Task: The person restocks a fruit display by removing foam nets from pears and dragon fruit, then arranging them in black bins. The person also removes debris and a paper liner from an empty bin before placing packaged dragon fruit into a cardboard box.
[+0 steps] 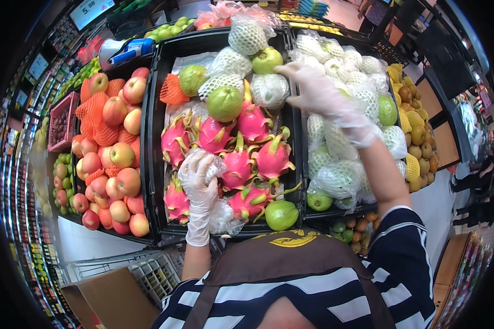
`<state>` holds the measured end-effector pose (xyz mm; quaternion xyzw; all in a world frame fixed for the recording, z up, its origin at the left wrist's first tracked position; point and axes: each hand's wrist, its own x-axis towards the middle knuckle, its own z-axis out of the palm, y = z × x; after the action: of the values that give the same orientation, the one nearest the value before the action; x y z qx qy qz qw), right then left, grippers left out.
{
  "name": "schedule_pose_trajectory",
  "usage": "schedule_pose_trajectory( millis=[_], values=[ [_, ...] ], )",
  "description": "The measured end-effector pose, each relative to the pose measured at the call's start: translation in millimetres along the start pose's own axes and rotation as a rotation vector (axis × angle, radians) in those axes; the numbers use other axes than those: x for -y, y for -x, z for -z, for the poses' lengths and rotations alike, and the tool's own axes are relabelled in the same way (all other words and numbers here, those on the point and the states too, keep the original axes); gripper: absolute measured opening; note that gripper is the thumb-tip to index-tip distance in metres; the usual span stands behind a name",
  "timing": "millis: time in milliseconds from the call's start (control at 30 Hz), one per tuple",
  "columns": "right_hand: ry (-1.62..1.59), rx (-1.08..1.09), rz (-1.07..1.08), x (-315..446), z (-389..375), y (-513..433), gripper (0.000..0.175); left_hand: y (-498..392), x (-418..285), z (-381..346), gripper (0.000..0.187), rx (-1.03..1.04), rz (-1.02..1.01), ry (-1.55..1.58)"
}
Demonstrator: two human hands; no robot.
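My left hand (197, 177), in a thin white glove, is closed around crumpled clear plastic wrap (217, 170) above the pink dragon fruits (236, 167). More crumpled wrap (224, 218) lies below its wrist. My right hand (313, 88), gloved too, has thumb and fingers spread with nothing between them. Its fingertips are close to a bare green guava (267, 61) and a plastic-wrapped guava (269, 91); whether they touch is unclear. Another bare guava (225, 103) rests on the dragon fruits, and one more (281, 215) sits at the near right corner of the black crate (153, 123).
Apples (115, 111) with orange foam nets fill the crate on the left. To the right, a crate holds guavas in white foam nets (341, 179). A blue and white megaphone (125, 52) lies at the back left. A cardboard box (111, 298) stands at lower left.
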<state>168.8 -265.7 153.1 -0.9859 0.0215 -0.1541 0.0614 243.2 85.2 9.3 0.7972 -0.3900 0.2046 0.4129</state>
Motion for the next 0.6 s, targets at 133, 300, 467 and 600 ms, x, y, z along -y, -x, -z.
schedule_pose_trajectory(
  millis=[133,300,467,600],
  values=[
    [0.259,0.088,-0.018,30,-73,-43,0.066,2,3,1,0.055,-0.005,-0.003,0.021],
    [0.163,-0.085,0.009,11,-86,-44,0.063,1,5,1,0.051,0.012,0.013,-0.018],
    [-0.403,-0.364,-0.042,0,-43,-31,0.075,0,3,1,0.055,0.003,0.012,0.015],
    [-0.487,-0.528,-0.142,-27,14,-16,0.076,0,1,2,0.057,0.015,0.023,0.019]
  ],
)
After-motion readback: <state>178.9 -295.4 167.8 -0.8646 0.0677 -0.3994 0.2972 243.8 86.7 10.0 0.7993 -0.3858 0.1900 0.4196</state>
